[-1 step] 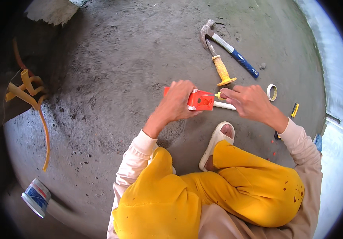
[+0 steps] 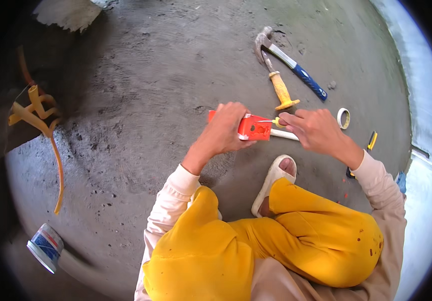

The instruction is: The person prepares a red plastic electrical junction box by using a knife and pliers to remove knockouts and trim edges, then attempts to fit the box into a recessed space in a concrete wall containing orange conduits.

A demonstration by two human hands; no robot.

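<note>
My left hand (image 2: 222, 125) grips a red plastic box (image 2: 256, 131) with white patches at its corners and holes in the face turned up. My right hand (image 2: 316, 131) is closed on a small yellow-handled screwdriver (image 2: 277, 121), its thin shaft lying against the box's upper part. A white pipe (image 2: 284, 134) lies just behind, partly hidden by both hands. Above them on the rough grey floor (image 2: 145, 85) are a yellow-gripped chisel (image 2: 282, 90) and a claw hammer (image 2: 301, 74) with a blue handle.
A tape roll (image 2: 343, 118) and a yellow cutter (image 2: 372, 140) lie at right, near a pale wall (image 2: 426, 100). Orange conduits (image 2: 38, 118) protrude at left, and a bucket (image 2: 45, 249) lies tipped at lower left. My folded legs (image 2: 311, 236) take up the lower middle.
</note>
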